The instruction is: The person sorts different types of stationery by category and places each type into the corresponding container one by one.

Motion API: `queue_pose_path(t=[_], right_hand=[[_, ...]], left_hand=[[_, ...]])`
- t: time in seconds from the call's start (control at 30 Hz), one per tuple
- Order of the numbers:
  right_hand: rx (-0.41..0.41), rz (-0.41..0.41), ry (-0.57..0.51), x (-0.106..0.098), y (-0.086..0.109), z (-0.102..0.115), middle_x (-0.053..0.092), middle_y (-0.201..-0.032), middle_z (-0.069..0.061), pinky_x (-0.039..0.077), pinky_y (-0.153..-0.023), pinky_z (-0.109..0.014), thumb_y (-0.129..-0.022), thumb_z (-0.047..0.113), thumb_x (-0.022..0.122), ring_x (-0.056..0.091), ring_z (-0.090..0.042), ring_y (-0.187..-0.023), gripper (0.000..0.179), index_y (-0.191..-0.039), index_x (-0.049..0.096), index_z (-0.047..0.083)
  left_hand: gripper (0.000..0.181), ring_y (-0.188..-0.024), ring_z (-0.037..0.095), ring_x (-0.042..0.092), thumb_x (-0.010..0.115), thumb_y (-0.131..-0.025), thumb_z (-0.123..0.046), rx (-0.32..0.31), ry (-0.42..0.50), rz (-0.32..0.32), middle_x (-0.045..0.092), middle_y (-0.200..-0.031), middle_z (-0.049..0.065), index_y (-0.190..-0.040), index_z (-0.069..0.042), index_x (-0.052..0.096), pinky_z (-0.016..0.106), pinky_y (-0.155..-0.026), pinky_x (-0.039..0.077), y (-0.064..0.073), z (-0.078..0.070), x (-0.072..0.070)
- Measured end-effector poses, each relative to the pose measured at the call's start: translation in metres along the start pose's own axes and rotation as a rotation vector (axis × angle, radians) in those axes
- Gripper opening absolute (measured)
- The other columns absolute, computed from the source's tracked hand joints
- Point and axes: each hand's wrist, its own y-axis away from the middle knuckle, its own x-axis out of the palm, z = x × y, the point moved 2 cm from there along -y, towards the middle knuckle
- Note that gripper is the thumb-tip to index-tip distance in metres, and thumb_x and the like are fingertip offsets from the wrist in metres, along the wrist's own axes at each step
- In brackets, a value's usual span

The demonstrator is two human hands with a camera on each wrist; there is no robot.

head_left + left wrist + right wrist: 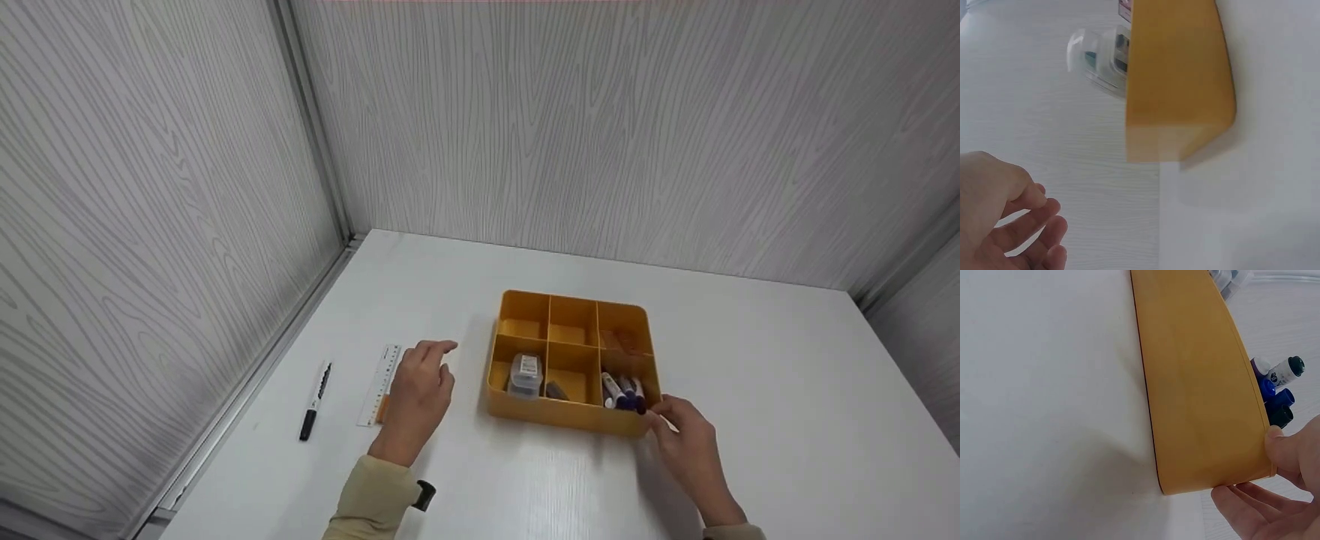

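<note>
Left sleeve (pixel 373 491): pale cuff near the head camera, at the bottom edge; 12 o'clock here means straight away from the person.
Left hand (pixel 416 386): holding nothing, fingers loosely bent, above the table.
Right hand (pixel 686 435): pinching the box's corner between 4 and 5 o'clock, thumb at the rim, fingers against the outer wall.
Box (pixel 570 417): 3 o'clock from the left hand, clearly apart from it; 10 o'clock from the right hand and touching it. Whether its base sits fully flat, I cannot tell.
Box's long axis: roughly 9 to 3 o'clock, the right end dipping slightly toward the person.
Nearer hand for the box: right, already in contact.
Markers (pixel 622 394): in the box's compartment at 4 o'clock, just beside the right thumb.
Clear case (pixel 526 375): compartment at 8 o'clock.
Ruler (pixel 380 382): 9 o'clock from the left hand, partly behind it, long axis about 1 to 7.
Pen (pixel 318 397): farther toward 9, nearly parallel to the ruler, cap toward 7.
</note>
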Motion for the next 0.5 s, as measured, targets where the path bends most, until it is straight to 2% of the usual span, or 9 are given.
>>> queue_pose_path(t=[0.1,0.2,0.33,0.43,0.5], right_hand=[[0.011,0.006,-0.010,0.001,0.000,-0.001,0.062,-0.127,-0.024,0.053,-0.095,-0.044,-0.094,0.008,0.066,0.056,-0.042,-0.126,0.009,-0.094,0.065,-0.001],[0.018,0.006,-0.020,0.001,0.000,-0.002,0.061,-0.128,-0.025,0.053,-0.095,-0.044,-0.093,0.005,0.066,0.057,-0.043,-0.125,0.006,-0.095,0.064,-0.001],[0.024,0.005,-0.022,0.000,-0.001,-0.002,0.061,-0.128,-0.025,0.053,-0.096,-0.045,-0.093,0.004,0.066,0.058,-0.042,-0.124,0.006,-0.097,0.064,-0.001],[0.020,0.006,-0.023,0.000,-0.001,-0.001,0.061,-0.127,-0.024,0.052,-0.097,-0.046,-0.094,0.006,0.065,0.057,-0.041,-0.125,0.009,-0.096,0.064,-0.003],[0.014,0.009,-0.028,0.001,0.000,-0.001,0.062,-0.127,-0.024,0.052,-0.097,-0.046,-0.095,0.007,0.065,0.056,-0.041,-0.126,0.009,-0.094,0.064,-0.002]], left_hand=[[0.032,-0.100,0.023,0.063,0.066,-0.089,0.001,-0.028,-0.051,0.046,0.066,-0.114,0.007,-0.119,-0.009,0.065,0.034,-0.087,0.056,0.008,0.012,0.002],[0.033,-0.094,0.027,0.064,0.069,-0.086,0.000,-0.045,-0.124,0.093,0.067,-0.113,0.010,-0.118,-0.007,0.065,0.038,-0.080,0.055,0.016,0.023,0.004],[0.035,-0.084,0.030,0.063,0.073,-0.081,0.003,-0.029,-0.225,0.122,0.066,-0.109,0.016,-0.115,-0.002,0.065,0.041,-0.069,0.054,0.026,0.035,0.006],[0.036,-0.085,0.031,0.062,0.072,-0.080,0.005,-0.044,-0.248,0.154,0.066,-0.108,0.018,-0.115,0.000,0.065,0.043,-0.070,0.055,0.030,0.042,0.009],[0.035,-0.089,0.032,0.063,0.070,-0.082,0.006,-0.072,-0.253,0.197,0.065,-0.109,0.019,-0.116,0.002,0.064,0.044,-0.075,0.055,0.032,0.045,0.010]])
